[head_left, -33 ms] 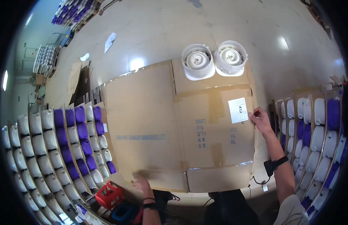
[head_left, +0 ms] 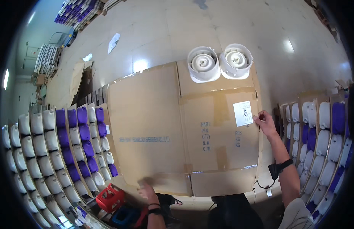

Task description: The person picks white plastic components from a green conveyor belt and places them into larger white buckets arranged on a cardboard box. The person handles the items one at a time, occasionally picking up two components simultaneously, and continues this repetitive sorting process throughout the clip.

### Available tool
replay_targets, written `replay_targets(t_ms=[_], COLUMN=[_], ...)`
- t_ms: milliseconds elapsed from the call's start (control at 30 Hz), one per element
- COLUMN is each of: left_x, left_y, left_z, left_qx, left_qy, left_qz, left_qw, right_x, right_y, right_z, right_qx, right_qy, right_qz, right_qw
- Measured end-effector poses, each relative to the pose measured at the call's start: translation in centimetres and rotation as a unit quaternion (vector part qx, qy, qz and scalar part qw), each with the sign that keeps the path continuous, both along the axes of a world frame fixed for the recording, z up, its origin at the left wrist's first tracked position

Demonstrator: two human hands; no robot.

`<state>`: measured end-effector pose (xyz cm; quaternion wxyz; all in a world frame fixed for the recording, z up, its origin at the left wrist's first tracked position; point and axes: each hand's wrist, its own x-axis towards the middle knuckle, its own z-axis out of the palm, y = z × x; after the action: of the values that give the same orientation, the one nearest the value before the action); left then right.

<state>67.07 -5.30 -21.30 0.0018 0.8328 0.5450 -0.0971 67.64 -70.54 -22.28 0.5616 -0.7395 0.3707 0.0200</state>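
A flattened brown cardboard box (head_left: 184, 129), creased, taped and bearing a white label (head_left: 243, 113), fills the frame's centre; the right hand (head_left: 265, 122) pinches its right edge, the blurred left hand (head_left: 147, 191) lies spread on its lower-left flap, two white ribbed tubs (head_left: 219, 63) above

Both hands bare. Right hand (head_left: 266, 123): black wristband on wrist, light grey sleeve at upper arm. Left hand (head_left: 147, 192): dark band plus red band on wrist.
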Motion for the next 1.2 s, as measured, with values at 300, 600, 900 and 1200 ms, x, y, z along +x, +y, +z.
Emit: replay_targets(t_ms=[300,600,900,1200], left_x=[-8.9,-8.2,-13.8,-30.3], left_y=[-2.9,-2.1,5.4,-5.0], left_z=[-2.6,-2.6,-9.6,7.5], left_qx=[-0.456,-0.519,-0.551,-0.663], left_qy=[-0.320,-0.296,-0.208,-0.155], left_qz=[0.200,0.190,0.243,0.061], left_qw=[0.806,0.779,0.770,0.730], right_x=[-0.4,-0.6,-2.3,-11.5], right_y=[-1.3,-0.3,0.5,5.6], right_z=[-0.6,1.2,2.9,7.2], right_qx=[0.153,0.222,0.078,-0.098], right_qy=[-0.032,-0.033,0.038,0.049], right_qz=[-0.024,-0.102,-0.172,-0.063], right_qw=[0.987,0.969,0.981,0.992])
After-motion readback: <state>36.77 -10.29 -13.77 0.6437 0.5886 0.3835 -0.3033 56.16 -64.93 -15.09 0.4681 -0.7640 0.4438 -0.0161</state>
